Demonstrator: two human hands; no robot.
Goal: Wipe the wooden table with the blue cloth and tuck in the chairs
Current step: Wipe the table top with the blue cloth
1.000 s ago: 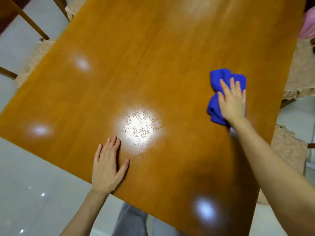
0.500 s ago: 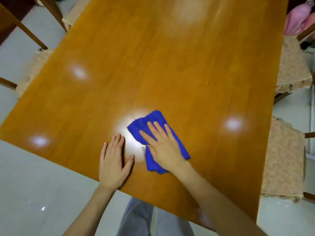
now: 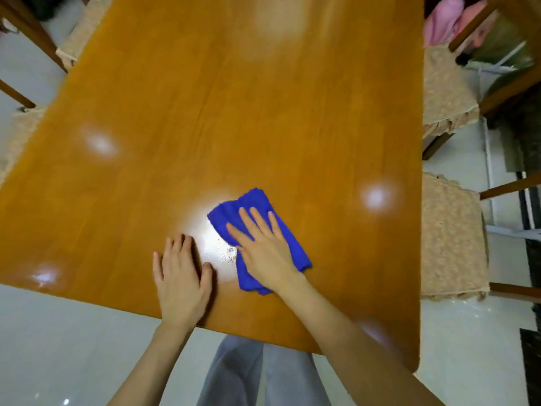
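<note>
Table [image 3: 234, 112]: glossy wood top, lamp glare in several spots. No way to judge from the sheen which parts are already wiped.

Chairs [image 3: 450, 238]: two at the right edge stand out from it, with their cushioned seats showing; more at the left edge, partly under it. None judged tucked yet.

Cloth [image 3: 254, 203]: blue, folded and a bit rumpled, flat on the top close to the near edge, about mid-width.

Right hand [image 3: 263, 247]: fingers spread and straight, palm pressing down on the cloth; no pinch.

Left hand [image 3: 181, 282]: flat on the wood at the near edge just left of the cloth, fingers together, thumb out. Appears to brace.

Crumbs [image 3: 229, 254]: small specks in the glare, touching the cloth's left side, between the hands.

Risks, as judged:
- A stroke toward the near edge would drop the crumbs onto the floor [image 3: 58, 332] or the person's trousers.
- A flat palm alone may let the cloth bunch and skip the specks.
- The bracing palm may smear the gloss.
- Far edge needs a long reach; strips could be missed.
</note>
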